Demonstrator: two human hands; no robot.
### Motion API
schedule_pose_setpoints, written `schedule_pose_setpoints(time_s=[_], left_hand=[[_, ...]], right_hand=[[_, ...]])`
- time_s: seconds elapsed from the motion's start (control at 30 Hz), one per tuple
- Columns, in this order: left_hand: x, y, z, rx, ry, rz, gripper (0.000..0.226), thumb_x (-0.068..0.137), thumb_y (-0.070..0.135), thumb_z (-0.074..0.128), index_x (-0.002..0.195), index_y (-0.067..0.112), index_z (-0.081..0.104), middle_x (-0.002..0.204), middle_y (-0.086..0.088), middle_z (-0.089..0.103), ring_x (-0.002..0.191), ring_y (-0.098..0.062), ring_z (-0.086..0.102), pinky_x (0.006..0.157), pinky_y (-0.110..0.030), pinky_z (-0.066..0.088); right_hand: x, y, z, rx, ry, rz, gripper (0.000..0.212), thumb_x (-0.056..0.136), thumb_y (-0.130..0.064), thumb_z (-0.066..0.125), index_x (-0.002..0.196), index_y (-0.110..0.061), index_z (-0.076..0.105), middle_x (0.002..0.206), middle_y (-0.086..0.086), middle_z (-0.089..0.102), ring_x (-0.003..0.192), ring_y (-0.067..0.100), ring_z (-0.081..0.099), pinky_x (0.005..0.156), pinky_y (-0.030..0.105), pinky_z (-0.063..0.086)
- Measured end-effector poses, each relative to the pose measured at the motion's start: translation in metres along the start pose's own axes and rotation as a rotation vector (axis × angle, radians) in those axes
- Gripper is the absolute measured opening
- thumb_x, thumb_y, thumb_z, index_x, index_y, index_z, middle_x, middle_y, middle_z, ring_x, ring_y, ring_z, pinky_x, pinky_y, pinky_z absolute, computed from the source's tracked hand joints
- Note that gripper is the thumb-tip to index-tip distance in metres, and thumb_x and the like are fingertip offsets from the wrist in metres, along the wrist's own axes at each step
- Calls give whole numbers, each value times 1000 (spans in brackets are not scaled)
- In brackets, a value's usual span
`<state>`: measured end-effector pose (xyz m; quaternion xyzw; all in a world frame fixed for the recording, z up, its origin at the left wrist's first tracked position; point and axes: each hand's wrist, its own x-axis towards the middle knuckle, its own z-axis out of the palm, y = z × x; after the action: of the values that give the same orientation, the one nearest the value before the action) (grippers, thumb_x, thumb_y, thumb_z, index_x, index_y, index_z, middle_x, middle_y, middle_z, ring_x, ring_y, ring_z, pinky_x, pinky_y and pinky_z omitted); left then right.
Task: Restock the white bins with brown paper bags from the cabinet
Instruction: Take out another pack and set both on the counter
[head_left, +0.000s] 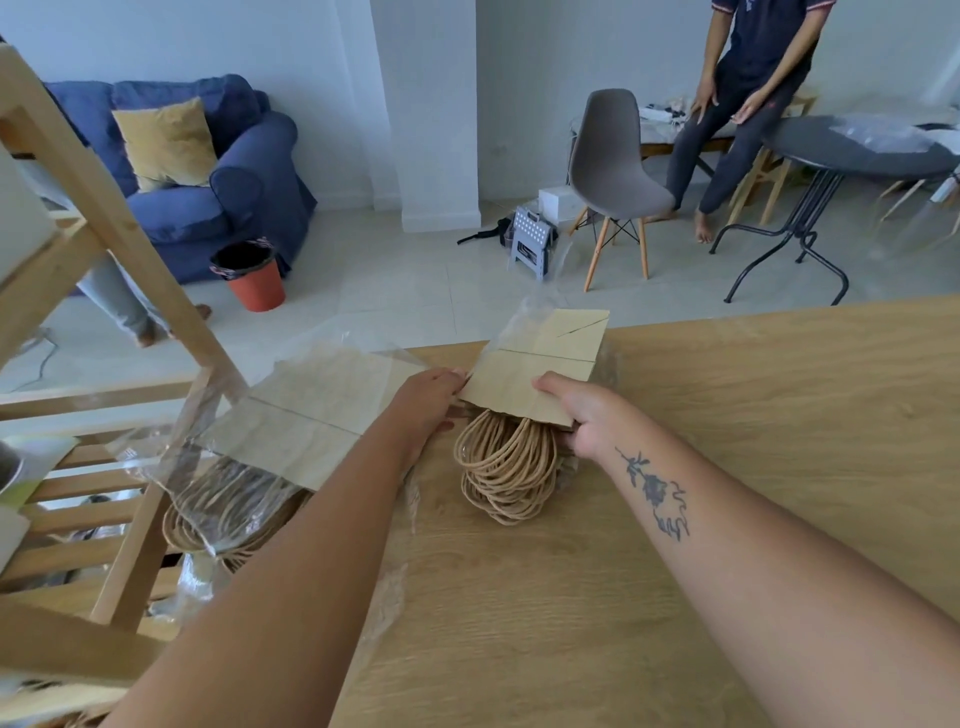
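Now: left grip (431, 400) and right grip (582, 415) each pinch a side edge of the bag stack (540, 364), lying on the desk (753, 426), far end inside clear sleeve (522, 319). Best slide it out flat, keeping handles (506, 467) bunched.

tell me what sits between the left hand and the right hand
In the head view, a flat stack of brown paper bags with looped rope handles fills that gap; the left hand and right hand hold its edges.

My bare arms, one tattooed.
My right forearm (737, 525) had a dark rose tattoo (655, 491), stem toward the wrist, wavy lines under the bloom; my left forearm (311, 545) was plain.
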<state>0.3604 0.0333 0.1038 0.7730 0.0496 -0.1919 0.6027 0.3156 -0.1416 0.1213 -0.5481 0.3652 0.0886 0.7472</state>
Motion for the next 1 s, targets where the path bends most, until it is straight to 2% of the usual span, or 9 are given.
schedule_pose_setpoints(time_s=[0.17, 0.27, 0.4, 0.5, 0.6, 0.7, 0.87, 0.93, 1.0], left_hand=[[-8, -4, -3, -21, -2, 2, 30, 100, 33, 48, 111, 16, 71, 111, -3, 71, 89, -20, 68, 82, -38, 52], [-10, -5, -4, -77, 25, 11, 25, 99, 31, 52, 106, 18, 72, 113, -5, 72, 83, -18, 64, 80, -36, 51], [-25, -5, 2, -56, 205, 47, 18, 94, 31, 56, 104, 19, 63, 103, 0, 67, 86, -19, 64, 84, -37, 55], [-50, -6, 14, 3, 387, 80, 13, 95, 27, 53, 94, 14, 53, 83, 0, 55, 71, -17, 49, 63, -31, 42], [-76, -9, 30, 31, 333, 83, 18, 95, 27, 51, 82, 14, 52, 75, -5, 51, 69, -19, 44, 60, -33, 37], [-106, -10, 54, 7, 227, 41, 33, 99, 35, 52, 96, 4, 60, 81, -6, 58, 67, -18, 52, 61, -30, 46], [-159, -6, 112, -6, 180, 37, 41, 94, 55, 53, 105, 16, 60, 93, -1, 69, 71, -15, 60, 64, -32, 53], [-173, -7, 134, 23, 173, 38, 56, 88, 66, 53, 117, 19, 59, 104, 0, 68, 87, -14, 65, 78, -34, 57], [-185, -10, 153, 21, 121, -13, 81, 79, 77, 54, 134, 18, 52, 125, -4, 63, 112, -22, 62, 95, -40, 53]], right_hand=[[-7, 1, -10, 7, -6, 4, 14, 85, -11, 71, 94, -8, 61, 88, 11, 69, 81, 26, 67, 86, 45, 56], [-15, 0, -23, -5, 0, 13, 18, 84, -13, 71, 98, -9, 60, 89, 11, 68, 78, 24, 66, 70, 38, 56], [-24, 6, -51, 29, -41, 49, 25, 83, -13, 73, 106, -8, 62, 93, 11, 70, 80, 22, 68, 65, 34, 55], [-28, 11, -78, 23, -73, 44, 39, 81, -13, 75, 117, -8, 62, 101, 12, 72, 86, 23, 70, 70, 34, 57], [-37, 18, -103, 2, -141, 44, 44, 79, -14, 76, 120, -9, 61, 102, 13, 73, 83, 22, 71, 58, 28, 57], [-45, 26, -130, -17, -207, 26, 56, 70, -16, 79, 122, -8, 60, 103, 15, 73, 86, 24, 71, 67, 32, 57], [-62, 43, -183, -140, -311, 30, 68, 65, -29, 79, 127, -9, 58, 101, 14, 72, 83, 24, 70, 60, 31, 58], [-68, 51, -204, -160, -345, 36, 75, 61, -29, 87, 127, -10, 58, 102, 15, 73, 86, 26, 69, 65, 34, 60], [-73, 60, -222, -168, -365, 49, 77, 58, -26, 90, 127, -12, 58, 110, 16, 72, 96, 29, 68, 81, 42, 56]])
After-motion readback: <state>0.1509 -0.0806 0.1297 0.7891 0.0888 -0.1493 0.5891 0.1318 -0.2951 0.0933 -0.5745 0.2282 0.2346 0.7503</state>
